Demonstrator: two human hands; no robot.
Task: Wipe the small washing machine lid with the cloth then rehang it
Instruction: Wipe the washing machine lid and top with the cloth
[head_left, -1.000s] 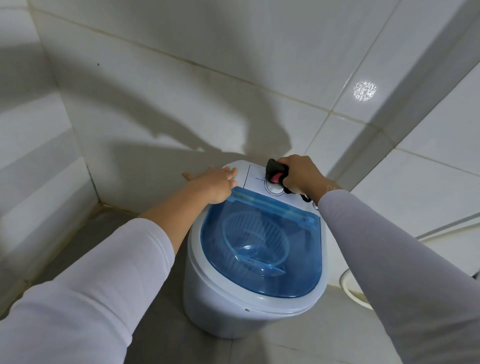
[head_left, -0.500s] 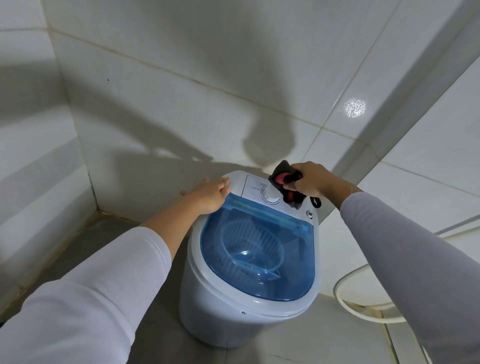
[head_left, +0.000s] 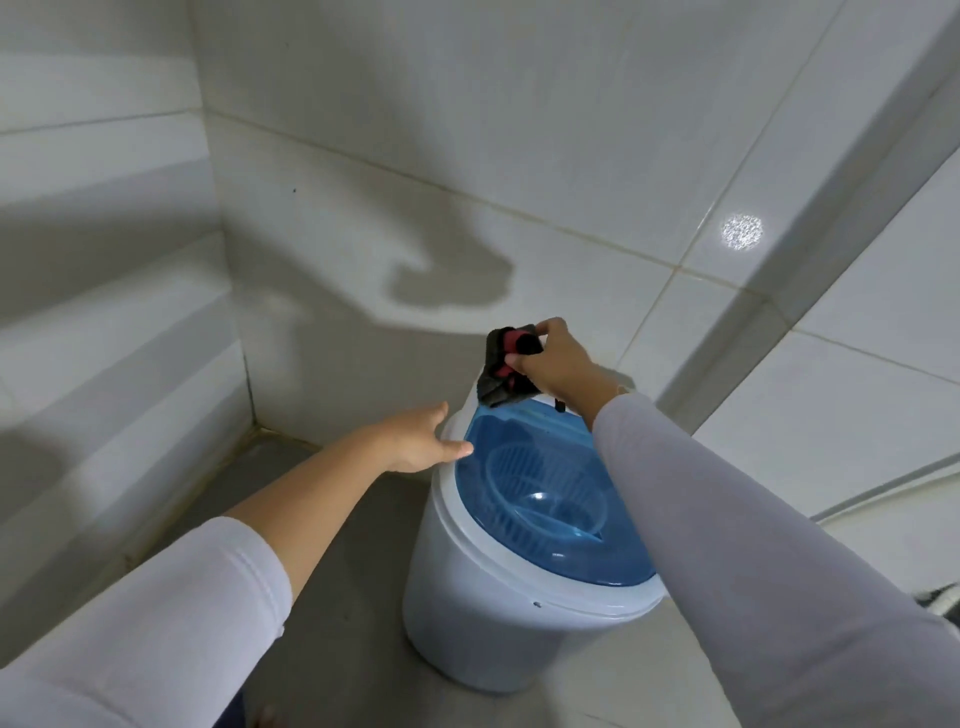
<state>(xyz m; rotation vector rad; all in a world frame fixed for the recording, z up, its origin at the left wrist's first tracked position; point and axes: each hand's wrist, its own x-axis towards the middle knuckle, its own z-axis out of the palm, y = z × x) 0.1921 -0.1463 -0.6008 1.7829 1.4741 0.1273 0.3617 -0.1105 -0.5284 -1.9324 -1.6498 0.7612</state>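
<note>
Up behind the washing machine (head_left: 498, 613), the right hand (head_left: 558, 364) clutches the dark, red-marked cloth (head_left: 504, 366), bunched just above the back edge. Its blue see-through lid (head_left: 545, 499) is closed over a ribbed basket. Beside it, the left hand (head_left: 415, 441) rests flat-fingered on the rim.

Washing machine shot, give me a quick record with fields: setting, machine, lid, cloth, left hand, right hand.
setting: tiled corner, grey floor
machine: small white washing machine standing on the floor
lid: see-through blue lid, closed, basket visible beneath
cloth: dark cloth with red parts, bunched, hanging over the back edge of the machine
left hand: left hand open, fingers straight, at the left rim of the machine
right hand: right hand grips the cloth above the back of the machine
</note>
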